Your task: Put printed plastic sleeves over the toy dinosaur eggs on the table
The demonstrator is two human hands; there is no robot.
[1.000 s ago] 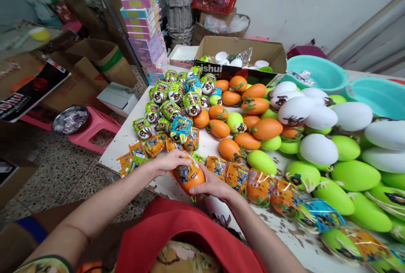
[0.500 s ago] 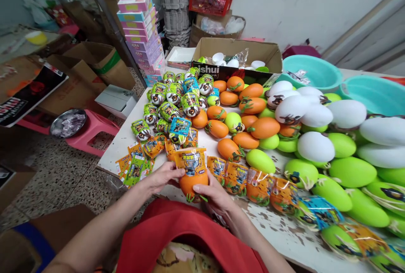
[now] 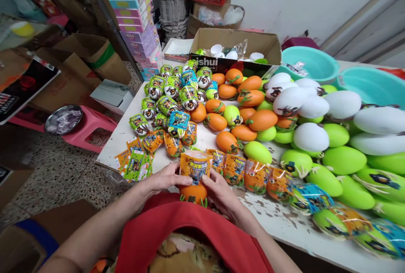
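In front of my red apron, both hands hold an orange toy egg (image 3: 193,194) with green strands at its lower end. A printed orange plastic sleeve (image 3: 195,166) fits round its top and stands up above it, open at the upper edge. My left hand (image 3: 167,181) grips the left side, thumb pressed on the sleeve. My right hand (image 3: 221,190) grips the right side, its thumb also on the sleeve's lower part. Fingers behind the egg are hidden. To the left lie loose flat printed sleeves (image 3: 136,163). A sleeved orange egg (image 3: 234,167) stands to the right in a row of several.
Wrapped white eggs (image 3: 167,105) crowd the table's left part. Bare orange eggs (image 3: 262,120), green eggs (image 3: 344,159) and white eggs (image 3: 311,136) fill the right. Behind stand a cardboard box (image 3: 236,39) and turquoise basins (image 3: 308,58). A pink stool (image 3: 91,125) is at left.
The sleeved egg has been turned upright, its printed front now facing me. My left hand has moved from the sleeve's top down to its side, and both thumbs now press low on the sleeve.
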